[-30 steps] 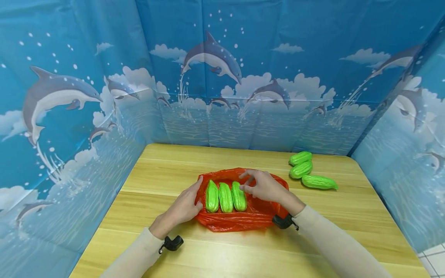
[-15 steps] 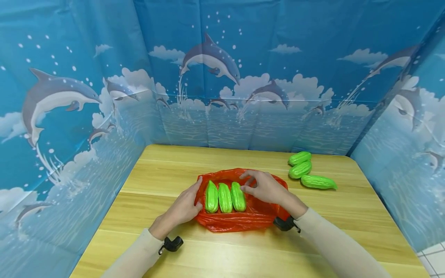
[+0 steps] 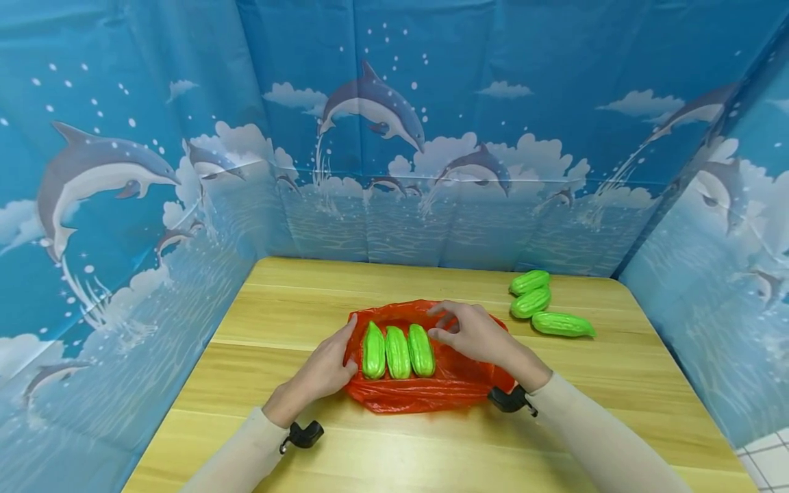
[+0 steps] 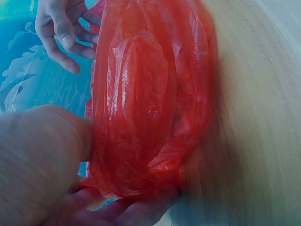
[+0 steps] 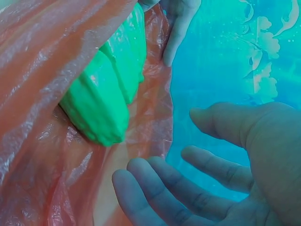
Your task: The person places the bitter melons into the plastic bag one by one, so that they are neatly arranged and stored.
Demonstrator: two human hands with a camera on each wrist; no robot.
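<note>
A red plastic bag lies spread on the wooden table, its mouth facing up. Inside it, three bright green bitter melons lie side by side toward the left. My left hand holds the bag's left edge; in the left wrist view its fingers go under the red film. Over the right half of the bag is my right hand, its fingers loosely bent and spread with nothing between them. Its fingertips are close to the rightmost melon, and the right wrist view shows a gap between them.
Three more green bitter melons lie on the table at the back right. A blue dolphin-print curtain stands along the back and both sides of the table.
Both hands stay almost in place. The right hand shifts very slightly away from the rightmost melon. The melons remain in the bag, and the whole view drifts a little.
</note>
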